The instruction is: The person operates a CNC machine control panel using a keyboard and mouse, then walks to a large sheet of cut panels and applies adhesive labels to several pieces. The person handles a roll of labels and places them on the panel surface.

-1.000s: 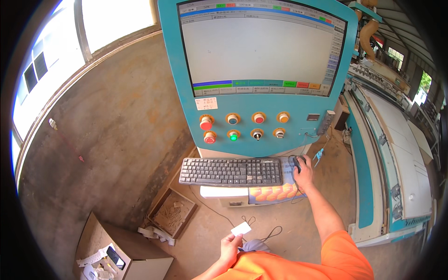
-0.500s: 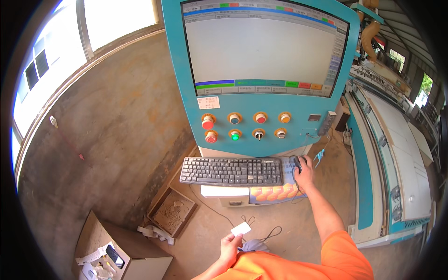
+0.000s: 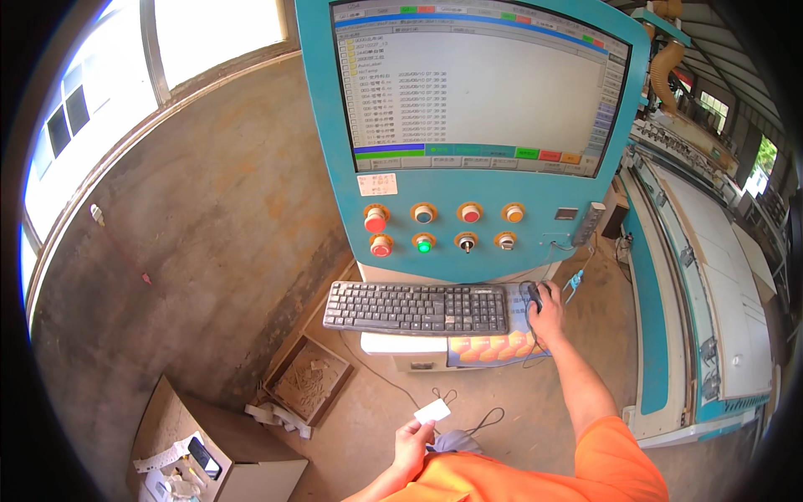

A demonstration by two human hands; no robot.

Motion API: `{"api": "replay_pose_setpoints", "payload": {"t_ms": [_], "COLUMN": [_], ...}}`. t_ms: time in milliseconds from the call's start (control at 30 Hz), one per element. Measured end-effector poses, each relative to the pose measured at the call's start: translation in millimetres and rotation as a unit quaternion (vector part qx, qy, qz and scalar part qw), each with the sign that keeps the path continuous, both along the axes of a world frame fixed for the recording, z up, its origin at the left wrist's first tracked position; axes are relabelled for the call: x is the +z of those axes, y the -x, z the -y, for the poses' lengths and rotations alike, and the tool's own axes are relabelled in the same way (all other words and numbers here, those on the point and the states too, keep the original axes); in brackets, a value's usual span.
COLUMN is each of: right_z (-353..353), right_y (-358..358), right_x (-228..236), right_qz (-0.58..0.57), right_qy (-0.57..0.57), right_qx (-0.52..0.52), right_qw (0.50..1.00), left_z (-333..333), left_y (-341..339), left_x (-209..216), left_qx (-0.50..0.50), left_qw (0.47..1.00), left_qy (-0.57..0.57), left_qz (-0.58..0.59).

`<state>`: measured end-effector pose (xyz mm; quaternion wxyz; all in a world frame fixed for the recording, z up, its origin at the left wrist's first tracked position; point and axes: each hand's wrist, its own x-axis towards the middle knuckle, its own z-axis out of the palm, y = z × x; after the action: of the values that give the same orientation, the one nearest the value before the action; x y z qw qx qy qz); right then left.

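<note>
Low on the left, a shallow square tray (image 3: 332, 396) held pale, crumbly scraps against the dusty brown floor (image 3: 376, 418). Next, the left forearm (image 3: 381, 483) slanted up from the lower edge, and the left grip (image 3: 410, 443) was pinched on the corner of a small card (image 3: 432, 411), thumb and bent fingers together. The card was flat, plain white and four-sided, tilted in front of the person's body, below the shelf (image 3: 401, 344). Above it, on that white shelf, lay a long black keyboard (image 3: 416, 309) of hard plastic, its keys in ridged rows. To its right, a thin pad (image 3: 493, 346) showed orange hexagons and blue. On the pad's upper right sat the rounded black mouse (image 3: 533, 295), with the right grip (image 3: 547, 311) curled over it. The bare right arm (image 3: 580, 375) sloped down rightward into a loose orange sleeve (image 3: 617, 456).
</note>
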<state>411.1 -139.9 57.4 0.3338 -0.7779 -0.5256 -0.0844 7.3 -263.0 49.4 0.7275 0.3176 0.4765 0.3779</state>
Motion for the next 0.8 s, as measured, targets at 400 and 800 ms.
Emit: {"api": "replay_pose_setpoints", "payload": {"t_ms": [400, 800], "right_z": [-1.6, -1.0], "right_y": [-1.0, 0.6], "right_x": [-2.1, 0.4], "right_qz": [-0.001, 0.017], "right_qy": [-0.024, -0.017], "right_qx": [0.012, 0.008], "right_qw": [1.0, 1.0], "left_z": [0.7, 1.6], "left_y": [0.5, 0.6], "left_x": [-0.7, -3.1], "left_qx": [0.005, 0.005], "left_qw": [1.0, 1.0], "left_qy": [-0.001, -0.005], "left_qz": [0.001, 0.003]}}
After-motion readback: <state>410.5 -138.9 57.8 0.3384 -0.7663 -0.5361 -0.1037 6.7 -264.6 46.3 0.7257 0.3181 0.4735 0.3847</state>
